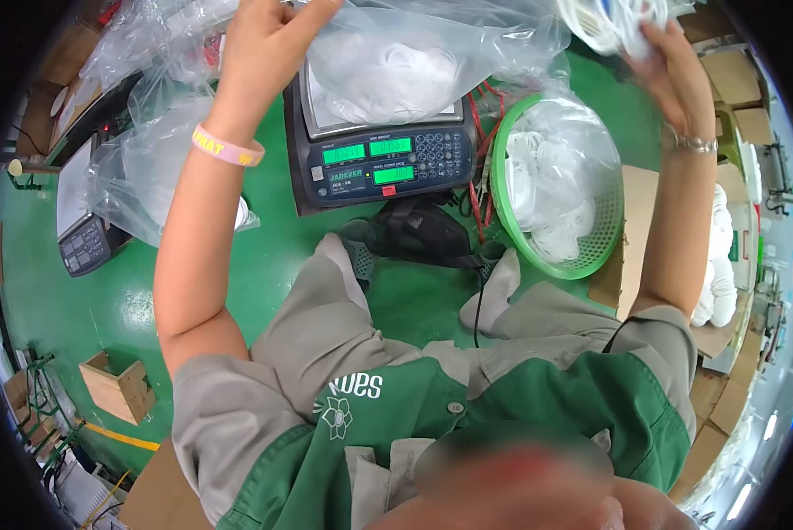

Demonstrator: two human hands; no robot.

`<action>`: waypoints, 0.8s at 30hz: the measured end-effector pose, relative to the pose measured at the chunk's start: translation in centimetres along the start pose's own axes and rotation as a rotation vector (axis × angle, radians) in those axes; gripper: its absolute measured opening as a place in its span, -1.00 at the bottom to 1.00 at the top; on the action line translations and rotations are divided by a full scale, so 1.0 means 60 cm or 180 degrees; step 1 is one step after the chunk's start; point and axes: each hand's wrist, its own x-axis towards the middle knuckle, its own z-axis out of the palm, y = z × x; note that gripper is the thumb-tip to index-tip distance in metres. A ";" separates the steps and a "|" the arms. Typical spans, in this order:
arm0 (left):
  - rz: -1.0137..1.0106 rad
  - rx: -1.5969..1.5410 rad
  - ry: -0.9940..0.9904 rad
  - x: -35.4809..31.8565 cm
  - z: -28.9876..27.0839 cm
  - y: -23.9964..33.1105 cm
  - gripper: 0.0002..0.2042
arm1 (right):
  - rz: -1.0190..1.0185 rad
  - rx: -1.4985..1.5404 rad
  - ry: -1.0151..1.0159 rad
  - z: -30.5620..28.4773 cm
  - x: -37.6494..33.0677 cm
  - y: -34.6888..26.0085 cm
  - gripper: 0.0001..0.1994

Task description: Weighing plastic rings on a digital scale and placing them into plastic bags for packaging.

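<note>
At the top edge my left hand (268,40), partly cut off by the frame, is closed at the edge of a large clear plastic bag (511,44). A pile of white coiled cord (396,84) shows through this bag, which lies over the pan of a digital counting scale (387,163) with lit green displays. Up at the right my right hand (675,75), slightly blurred, holds a loose bundle of white cord (601,25). Below that hand stands a green plastic basket (614,221), holding a clear bag of white coils (551,181).
A second scale (87,247) sits at the left beneath another clear bag (144,190). A black bag (423,231) lies between my feet. An open wooden box (118,389) is on the green floor. Cardboard boxes (732,75) and white coils (720,265) line the right.
</note>
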 end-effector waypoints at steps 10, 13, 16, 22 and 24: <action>-0.0551 -0.1235 0.0319 0.134 0.028 -0.023 -0.40 | -0.2096 -0.4302 -0.1021 0.290 0.167 0.066 -0.84; -0.0682 -0.1217 0.0136 0.121 0.040 -0.053 -0.39 | -0.2167 -0.4086 -0.0945 0.289 0.178 0.059 -0.82; -0.0410 -0.1263 -0.0081 0.090 0.027 -0.037 -0.37 | -0.2176 -0.3276 -0.0516 0.300 0.120 0.027 -0.79; 0.0031 -0.1029 0.0375 0.032 0.006 -0.006 -0.40 | -0.1916 -0.1792 -0.0011 0.235 -0.047 0.000 -0.84; 0.0242 -0.0977 0.0637 0.008 -0.001 -0.015 -0.43 | -0.1882 -0.1789 -0.0206 0.159 -0.075 0.021 -0.78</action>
